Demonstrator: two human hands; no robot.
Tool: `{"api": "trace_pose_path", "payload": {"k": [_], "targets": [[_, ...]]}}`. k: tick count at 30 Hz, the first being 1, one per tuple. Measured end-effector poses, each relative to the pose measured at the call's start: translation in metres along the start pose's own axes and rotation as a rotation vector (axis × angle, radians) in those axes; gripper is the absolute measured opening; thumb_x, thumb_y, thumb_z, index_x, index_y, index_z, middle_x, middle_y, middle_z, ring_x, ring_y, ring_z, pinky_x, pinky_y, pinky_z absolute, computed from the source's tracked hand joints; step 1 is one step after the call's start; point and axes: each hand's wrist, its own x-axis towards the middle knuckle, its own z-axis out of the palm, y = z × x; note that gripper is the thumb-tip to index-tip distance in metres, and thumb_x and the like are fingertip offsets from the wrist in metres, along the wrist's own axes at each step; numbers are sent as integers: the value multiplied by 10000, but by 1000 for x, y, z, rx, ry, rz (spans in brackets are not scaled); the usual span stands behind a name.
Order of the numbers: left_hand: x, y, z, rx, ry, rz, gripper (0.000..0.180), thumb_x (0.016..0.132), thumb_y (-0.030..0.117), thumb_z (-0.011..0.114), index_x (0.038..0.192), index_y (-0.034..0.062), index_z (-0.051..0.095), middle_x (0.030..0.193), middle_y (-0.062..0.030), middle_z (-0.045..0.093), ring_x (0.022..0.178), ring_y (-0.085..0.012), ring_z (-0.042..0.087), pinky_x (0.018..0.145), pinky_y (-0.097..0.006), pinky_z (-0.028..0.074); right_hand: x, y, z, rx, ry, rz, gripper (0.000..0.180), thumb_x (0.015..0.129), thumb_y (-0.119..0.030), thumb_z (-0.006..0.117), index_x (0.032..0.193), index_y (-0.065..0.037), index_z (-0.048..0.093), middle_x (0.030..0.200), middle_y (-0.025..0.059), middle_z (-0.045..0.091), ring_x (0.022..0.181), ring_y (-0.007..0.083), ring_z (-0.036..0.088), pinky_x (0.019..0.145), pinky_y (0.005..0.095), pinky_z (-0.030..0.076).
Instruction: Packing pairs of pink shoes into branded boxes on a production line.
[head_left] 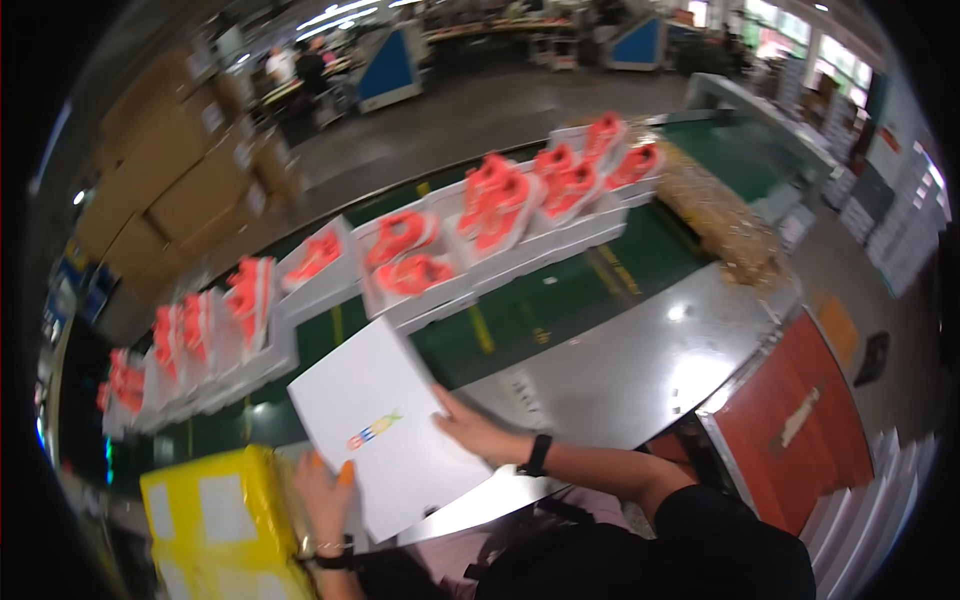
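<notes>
1. The left hand (pixel 325 495) has its fingers (pixel 345 472) curled over the lower left edge of a white box lid (pixel 385 435), thumb side under it, grasping it.
2. The right hand (pixel 475 432) lies flat against the lid's right edge, fingers spread and pressed to the white card, holding it from that side rather than clenched.
3. The lid sits between the two hands, tilted, its long axis running from upper left to lower right; both hands touch it, the left at the near corner, the right midway along the side.
4. It hangs just above the near edge of the grey metal surface (pixel 640 370).
5. Just left of the left hand stands a yellow wrapped bundle (pixel 215 515).
6. Beyond the lid runs a green belt (pixel 560 290) carrying open white boxes (pixel 410 290) with orange-red shoes (pixel 415 272), well apart from the hands.
7. To the right lies a red panel (pixel 800 420).
</notes>
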Motion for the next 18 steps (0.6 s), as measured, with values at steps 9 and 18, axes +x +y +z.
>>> {"api": "trace_pose_path", "payload": {"k": [9, 18], "targets": [[4, 8, 40, -973, 23, -409, 552, 979, 178, 561, 1469, 6, 373, 1302, -177, 595, 1135, -226, 584, 978, -352, 447, 23, 3, -1, 0, 95, -13, 623, 1068, -283, 408, 1567, -31, 133, 1569, 174, 306, 1435, 194, 289, 1154, 283, 226], [31, -9, 28, -755, -160, -415, 591, 981, 379, 534, 1490, 111, 396, 1262, -235, 626, 1172, -381, 599, 969, -391, 463, 83, -24, -19, -690, 130, -122, 534, 1026, -317, 408, 1516, -127, 312, 1394, 264, 493, 1229, 443, 514, 1030, 481, 417]]}}
